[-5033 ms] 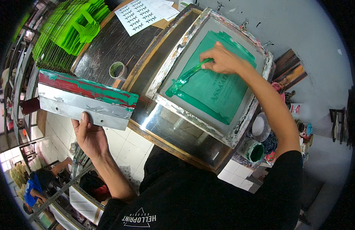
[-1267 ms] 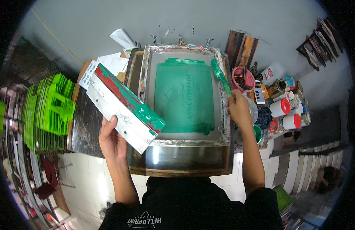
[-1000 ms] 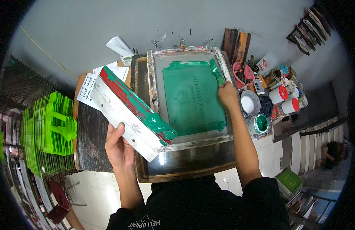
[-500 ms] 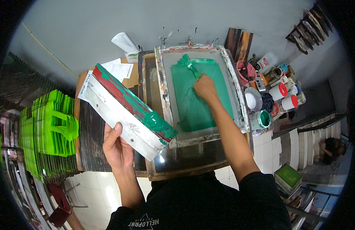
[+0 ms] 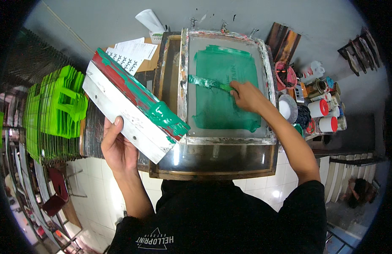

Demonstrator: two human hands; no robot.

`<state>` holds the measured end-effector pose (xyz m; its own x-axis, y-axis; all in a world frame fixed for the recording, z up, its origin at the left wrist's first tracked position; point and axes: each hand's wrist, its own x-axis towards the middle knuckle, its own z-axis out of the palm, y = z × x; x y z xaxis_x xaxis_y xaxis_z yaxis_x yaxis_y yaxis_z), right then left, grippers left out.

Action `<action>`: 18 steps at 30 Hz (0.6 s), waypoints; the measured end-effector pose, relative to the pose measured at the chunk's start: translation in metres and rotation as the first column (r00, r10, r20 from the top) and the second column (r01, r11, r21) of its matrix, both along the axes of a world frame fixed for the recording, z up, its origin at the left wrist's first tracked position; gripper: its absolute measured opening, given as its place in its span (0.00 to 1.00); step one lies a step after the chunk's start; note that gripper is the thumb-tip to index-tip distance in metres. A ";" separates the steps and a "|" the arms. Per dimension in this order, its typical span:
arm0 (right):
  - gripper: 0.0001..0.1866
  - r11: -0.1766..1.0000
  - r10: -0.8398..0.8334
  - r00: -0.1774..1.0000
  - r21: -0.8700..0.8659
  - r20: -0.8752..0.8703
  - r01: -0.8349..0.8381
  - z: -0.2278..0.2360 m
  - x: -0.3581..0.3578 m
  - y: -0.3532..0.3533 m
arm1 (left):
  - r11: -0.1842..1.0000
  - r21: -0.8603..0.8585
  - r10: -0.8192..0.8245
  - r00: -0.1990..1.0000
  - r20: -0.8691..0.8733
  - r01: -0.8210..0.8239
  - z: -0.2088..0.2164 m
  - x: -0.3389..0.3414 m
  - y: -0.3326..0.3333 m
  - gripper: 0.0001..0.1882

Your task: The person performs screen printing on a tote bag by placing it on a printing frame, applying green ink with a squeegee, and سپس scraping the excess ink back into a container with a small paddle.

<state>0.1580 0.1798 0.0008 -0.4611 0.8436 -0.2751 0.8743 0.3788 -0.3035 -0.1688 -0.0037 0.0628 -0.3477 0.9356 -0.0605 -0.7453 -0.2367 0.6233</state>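
Note:
My left hand (image 5: 121,149) grips a long squeegee (image 5: 113,103) by its pale handle, thumb on the near face. The squeegee is tilted left of the screen, its red blade smeared with green ink and a thick lump of ink (image 5: 162,113) near its lower end. My right hand (image 5: 248,97) is closed around the handle of an ink-coated spatula (image 5: 208,83). The spatula points left over the mesh, its tip near the left side of the screen printing frame (image 5: 230,141). Green ink (image 5: 225,112) covers a rectangle of the mesh.
Bright green bags (image 5: 60,103) fill a wire rack at left. Papers (image 5: 134,53) lie behind the squeegee. Jars and red-lidded tubs (image 5: 318,108) crowd the right side, by a pink basket (image 5: 286,76). A person (image 5: 359,190) is low at far right.
The spatula has swung from pointing away over the far part of the mesh to pointing left, its tip nearer the left frame side. The squeegee stays held up. The whole view has shifted.

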 end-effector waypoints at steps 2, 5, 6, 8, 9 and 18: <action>0.11 0.999 0.046 0.999 -0.010 0.002 -0.046 0.000 0.011 -0.015 | 0.999 0.008 0.050 0.999 0.002 -0.050 0.001 0.010 -0.005 0.29; 0.11 0.988 0.154 0.988 -0.016 0.018 -0.154 -0.010 0.029 -0.029 | 0.995 0.013 0.096 0.995 0.007 -0.097 0.001 0.026 -0.014 0.29; 0.11 0.980 0.197 0.980 -0.018 0.027 -0.197 -0.012 0.033 -0.030 | 0.994 0.013 0.107 0.994 0.011 -0.107 0.001 0.032 -0.017 0.29; 0.10 0.958 0.284 0.959 -0.045 -0.017 -0.284 -0.011 0.038 -0.029 | 0.988 0.010 0.151 0.988 0.009 -0.151 0.000 0.043 -0.023 0.29; 0.10 0.943 0.326 0.945 -0.057 -0.041 -0.328 -0.010 0.040 -0.028 | 0.985 0.010 0.173 0.985 0.007 -0.173 -0.001 0.049 -0.026 0.29; 0.09 0.792 0.557 0.705 0.023 -0.439 -0.610 -0.023 0.069 0.005 | 0.976 -0.025 0.216 0.975 -0.051 -0.218 -0.012 0.083 -0.043 0.29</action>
<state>0.2271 0.1847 -0.0219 -0.9393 0.3422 -0.0247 0.2758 0.7102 -0.6478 -0.0857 -0.0466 0.0505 -0.5454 0.8355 -0.0665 -0.6474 -0.3696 0.6665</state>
